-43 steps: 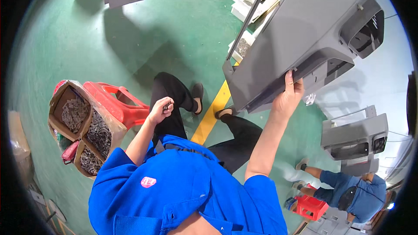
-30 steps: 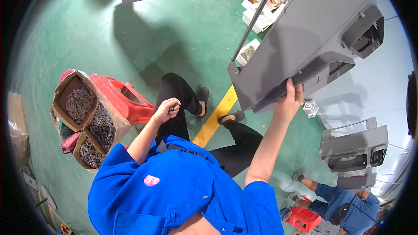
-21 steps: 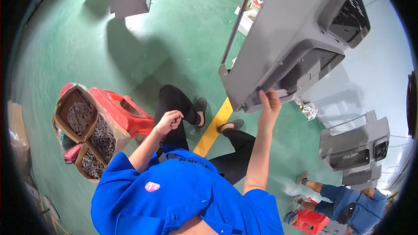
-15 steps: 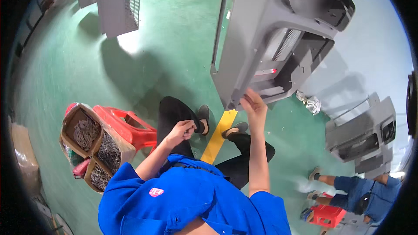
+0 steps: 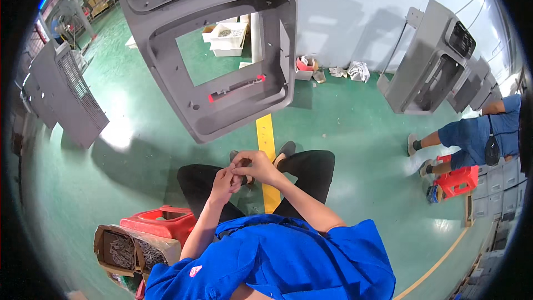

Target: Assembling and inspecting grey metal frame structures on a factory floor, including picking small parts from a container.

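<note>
In front of my lap my two hands meet, fingers touching. My left hand [image 5: 222,185] is closed, its fingertips pinched upward. My right hand [image 5: 255,165] reaches over from the right, thumb and fingers pinched against the left fingertips. Whatever lies between them is too small or hidden to make out. Just beyond hangs a large grey housing panel [image 5: 161,72] with a big rectangular opening, apart from both hands. A dark strip with red ends [image 5: 237,88] lies along the opening's lower side. Many small dark spots dot the panel.
Cardboard boxes of small metal parts [image 5: 123,250] stand beside a red stool [image 5: 161,223] at my left. Another grey panel [image 5: 69,94] hangs far left, and more [image 5: 427,61] hang at right. A person in blue [image 5: 477,133] stands near another red stool [image 5: 456,180]. White bins [image 5: 227,51] sit behind the opening.
My right hand has left the panel's lower corner and come over to my left hand. The panel now faces me more squarely, and the whole view has shifted.
</note>
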`<state>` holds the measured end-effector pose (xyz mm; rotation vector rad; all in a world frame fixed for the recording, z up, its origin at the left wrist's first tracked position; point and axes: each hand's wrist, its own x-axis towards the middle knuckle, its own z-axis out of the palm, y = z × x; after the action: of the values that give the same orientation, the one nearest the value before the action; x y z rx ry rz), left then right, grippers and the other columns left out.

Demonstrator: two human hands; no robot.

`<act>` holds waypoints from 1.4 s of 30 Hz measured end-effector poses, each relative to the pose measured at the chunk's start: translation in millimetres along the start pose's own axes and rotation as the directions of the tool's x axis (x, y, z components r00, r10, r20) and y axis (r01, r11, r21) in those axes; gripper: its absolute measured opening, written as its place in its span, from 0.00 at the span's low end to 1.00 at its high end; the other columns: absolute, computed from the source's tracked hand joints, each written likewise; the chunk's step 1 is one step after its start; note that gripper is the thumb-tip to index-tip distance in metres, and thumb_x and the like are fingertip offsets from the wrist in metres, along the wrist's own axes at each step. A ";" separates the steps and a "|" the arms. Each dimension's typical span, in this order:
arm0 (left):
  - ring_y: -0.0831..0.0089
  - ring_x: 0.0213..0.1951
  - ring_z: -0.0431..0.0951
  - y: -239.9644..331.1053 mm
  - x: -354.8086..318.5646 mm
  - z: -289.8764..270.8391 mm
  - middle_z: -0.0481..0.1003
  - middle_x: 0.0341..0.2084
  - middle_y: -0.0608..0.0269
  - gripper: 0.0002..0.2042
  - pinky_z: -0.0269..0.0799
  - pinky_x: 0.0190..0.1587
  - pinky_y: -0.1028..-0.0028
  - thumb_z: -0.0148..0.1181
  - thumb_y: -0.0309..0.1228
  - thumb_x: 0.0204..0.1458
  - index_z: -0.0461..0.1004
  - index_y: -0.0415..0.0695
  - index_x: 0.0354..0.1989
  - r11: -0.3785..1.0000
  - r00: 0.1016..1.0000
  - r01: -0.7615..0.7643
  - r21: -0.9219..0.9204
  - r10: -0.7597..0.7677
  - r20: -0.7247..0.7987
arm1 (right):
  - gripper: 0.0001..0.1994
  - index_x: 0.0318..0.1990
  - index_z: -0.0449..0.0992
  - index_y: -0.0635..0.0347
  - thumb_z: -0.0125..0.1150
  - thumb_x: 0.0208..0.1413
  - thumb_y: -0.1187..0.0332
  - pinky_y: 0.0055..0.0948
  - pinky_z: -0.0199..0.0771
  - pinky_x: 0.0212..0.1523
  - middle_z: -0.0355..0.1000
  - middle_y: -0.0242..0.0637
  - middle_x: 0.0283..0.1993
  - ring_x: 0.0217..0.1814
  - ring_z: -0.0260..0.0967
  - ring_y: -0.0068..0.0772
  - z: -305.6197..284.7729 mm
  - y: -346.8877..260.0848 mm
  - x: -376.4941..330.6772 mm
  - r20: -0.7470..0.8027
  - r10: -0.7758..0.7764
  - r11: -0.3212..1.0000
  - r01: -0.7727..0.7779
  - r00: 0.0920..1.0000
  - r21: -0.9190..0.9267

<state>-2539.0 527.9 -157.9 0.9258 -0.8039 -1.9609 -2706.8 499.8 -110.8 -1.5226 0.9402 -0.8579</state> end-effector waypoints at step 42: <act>0.86 0.18 0.55 -18.6 -30.6 -22.7 0.63 0.22 0.70 0.10 0.49 0.19 0.84 0.47 0.30 0.59 0.68 0.36 0.41 0.927 0.993 -0.004 -0.374 -0.041 -0.112 | 0.17 0.41 0.73 0.64 0.59 0.39 0.71 0.33 0.75 0.26 0.65 0.40 0.55 0.35 0.73 0.36 14.7 7.2 70.7 0.231 -0.336 0.020 0.252 0.913 -0.967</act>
<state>-2515.2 558.5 -175.0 0.8091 -0.3349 -1.9635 -2664.5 441.3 -117.8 -3.0616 1.4030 -0.4308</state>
